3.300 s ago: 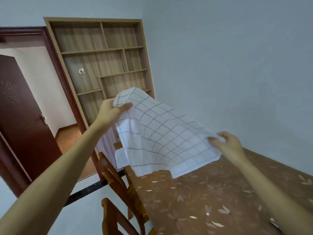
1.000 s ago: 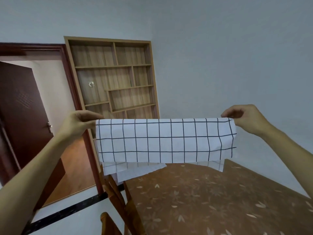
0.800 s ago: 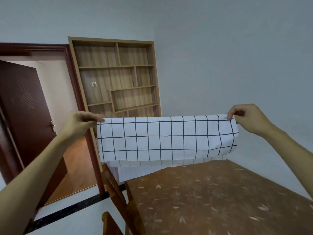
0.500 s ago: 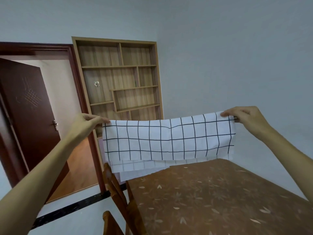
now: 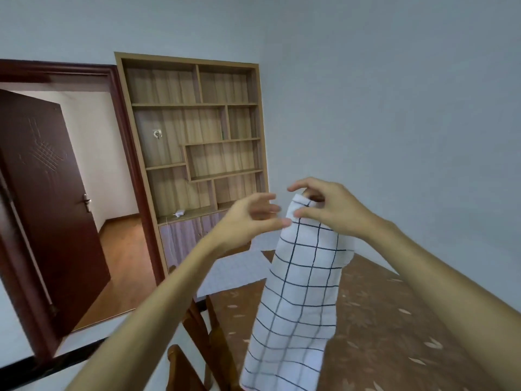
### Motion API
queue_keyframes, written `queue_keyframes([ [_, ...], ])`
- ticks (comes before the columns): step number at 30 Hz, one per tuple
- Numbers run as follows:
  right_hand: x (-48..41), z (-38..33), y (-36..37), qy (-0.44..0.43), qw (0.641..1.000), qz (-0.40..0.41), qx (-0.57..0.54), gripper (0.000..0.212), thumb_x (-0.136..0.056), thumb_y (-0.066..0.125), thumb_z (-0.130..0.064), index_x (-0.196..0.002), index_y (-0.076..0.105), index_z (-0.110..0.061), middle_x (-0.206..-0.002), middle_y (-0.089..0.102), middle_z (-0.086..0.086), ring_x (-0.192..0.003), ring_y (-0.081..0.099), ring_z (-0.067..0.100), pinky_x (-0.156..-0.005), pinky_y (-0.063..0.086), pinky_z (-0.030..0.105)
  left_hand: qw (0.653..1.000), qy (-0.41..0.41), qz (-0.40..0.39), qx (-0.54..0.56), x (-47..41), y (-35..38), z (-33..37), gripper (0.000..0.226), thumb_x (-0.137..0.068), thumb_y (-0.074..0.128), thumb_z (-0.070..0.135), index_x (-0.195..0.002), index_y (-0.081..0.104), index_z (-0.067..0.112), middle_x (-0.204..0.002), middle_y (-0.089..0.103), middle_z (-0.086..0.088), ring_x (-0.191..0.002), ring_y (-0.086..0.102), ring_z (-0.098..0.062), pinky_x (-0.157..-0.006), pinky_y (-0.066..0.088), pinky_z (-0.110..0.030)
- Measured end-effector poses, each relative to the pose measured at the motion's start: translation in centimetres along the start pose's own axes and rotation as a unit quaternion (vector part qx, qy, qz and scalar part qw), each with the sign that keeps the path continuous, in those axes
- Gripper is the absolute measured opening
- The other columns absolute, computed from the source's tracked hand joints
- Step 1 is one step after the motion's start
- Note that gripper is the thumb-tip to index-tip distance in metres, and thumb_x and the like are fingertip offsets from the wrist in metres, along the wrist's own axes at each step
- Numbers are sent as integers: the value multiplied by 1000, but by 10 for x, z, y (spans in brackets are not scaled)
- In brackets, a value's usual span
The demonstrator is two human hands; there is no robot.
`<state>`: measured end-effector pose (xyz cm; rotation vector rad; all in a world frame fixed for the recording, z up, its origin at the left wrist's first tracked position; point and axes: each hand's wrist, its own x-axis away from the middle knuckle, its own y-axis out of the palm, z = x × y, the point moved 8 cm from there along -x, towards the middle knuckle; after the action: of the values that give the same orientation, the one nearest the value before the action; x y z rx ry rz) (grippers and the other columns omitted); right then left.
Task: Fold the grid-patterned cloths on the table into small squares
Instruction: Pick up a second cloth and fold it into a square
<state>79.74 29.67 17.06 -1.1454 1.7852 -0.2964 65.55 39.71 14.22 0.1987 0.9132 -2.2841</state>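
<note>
Grip, right: the right hand (image 5: 332, 210) pinches the bunched top end of the grid cloth (image 5: 298, 292) between thumb and fingertips, and holds it up in the air.
Grip, left: wide. The left hand (image 5: 248, 221) has its fingers stretched out toward the cloth's upper left edge and holds nothing. Whether the fingertips touch the cloth cannot be told, since they are blurred.
Grid cloth: white with dark lines. It hangs from the right hand as a long strip, slightly slanted, with the lower end further left. It hangs in front of the tabletop (image 5: 394, 320), and its lower end is down near the chairs (image 5: 203, 328).
Second cloth (image 5: 234, 269): pale grid, lying flat at the far left corner of the tabletop, partly behind the left forearm.
Tabletop: brown with a pale leaf pattern.
Chairs: wooden, at the tabletop's left edge, below the left forearm.
Background: a wooden shelf unit (image 5: 197, 136) against the wall; a dark door (image 5: 42, 193) stands open at far left.
</note>
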Motion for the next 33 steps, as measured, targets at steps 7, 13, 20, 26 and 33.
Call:
queue_keyframes([
  [7,12,-3,-10,13,998,55,8,49,-79,82,-29,-123,61,-32,-96,70,-8,-96,64,3,-90,49,20,991,29,86,99,-2,34,3,24,-83,78,3,-107,75,5,-93,78,-6,-66,70,1,-56,47,-9],
  [13,48,63,-39,244,931,205,-176,82,-67,81,-56,-137,50,-25,-126,57,-7,-114,55,8,-92,41,23,971,-4,135,196,4,10,-15,32,-78,82,2,-109,75,9,-102,79,-4,-96,76,-20,-88,60,-38],
  [20,57,74,-3,222,912,163,-305,30,-84,77,-25,-110,74,-10,-98,79,0,-94,75,17,-78,59,24,972,-22,132,196,13,-2,-25,35,-75,84,5,-109,75,12,-104,79,-4,-97,76,-23,-91,59,-51],
  [26,47,71,4,197,923,171,-284,17,-87,75,-24,-97,78,-10,-96,79,5,-97,74,26,-91,58,38,971,-27,130,198,19,-9,-27,24,-86,77,16,-109,75,16,-102,79,1,-96,76,-19,-77,63,-33],
  [33,45,61,4,183,928,161,-281,19,-91,70,-28,-93,78,-11,-95,79,6,-92,75,21,-91,59,39,973,-19,138,182,20,-17,-27,18,-92,70,19,-109,75,18,-102,79,0,-94,77,-18,-78,63,-38],
])
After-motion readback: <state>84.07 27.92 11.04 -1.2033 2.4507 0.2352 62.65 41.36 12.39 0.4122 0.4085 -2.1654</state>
